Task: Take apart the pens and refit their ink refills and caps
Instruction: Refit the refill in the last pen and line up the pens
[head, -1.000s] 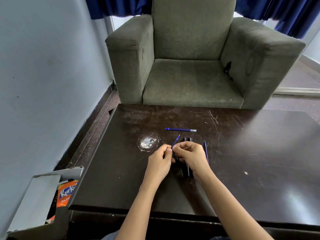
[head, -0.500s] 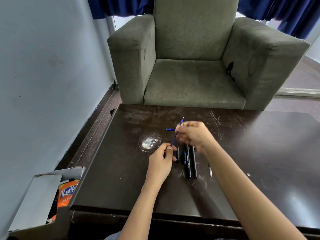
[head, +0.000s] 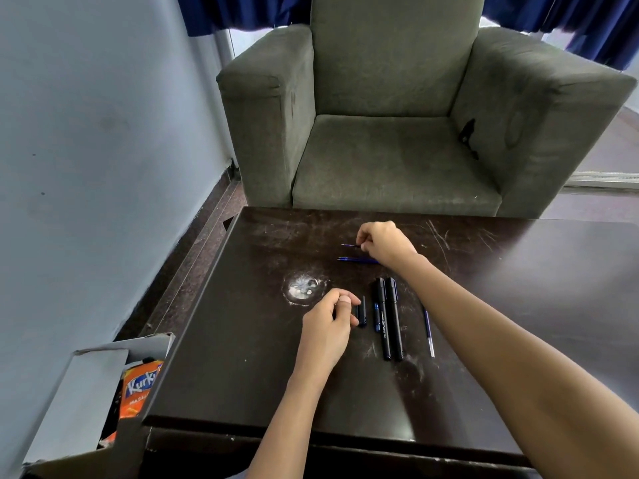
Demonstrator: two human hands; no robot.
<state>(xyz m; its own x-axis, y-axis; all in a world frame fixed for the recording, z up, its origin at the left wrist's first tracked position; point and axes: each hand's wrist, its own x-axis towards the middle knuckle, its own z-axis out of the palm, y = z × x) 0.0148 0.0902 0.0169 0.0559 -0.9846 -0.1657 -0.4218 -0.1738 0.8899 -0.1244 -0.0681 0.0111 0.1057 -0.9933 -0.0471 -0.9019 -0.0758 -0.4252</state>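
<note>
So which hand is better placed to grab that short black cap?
Left: the left hand sits right beside the short black plastic cap, while the right hand is farther off, pinching a thin blue refill.

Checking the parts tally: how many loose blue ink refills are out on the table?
3: a far refill pinched by the right hand, a second refill lying just nearer, a third refill beside the right forearm. More may lie hidden.

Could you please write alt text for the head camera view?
A person's right hand pinches a blue refill over a dark table, beyond a second refill. The left hand curls beside a short black cap, next to two black pens lying side by side.
</note>
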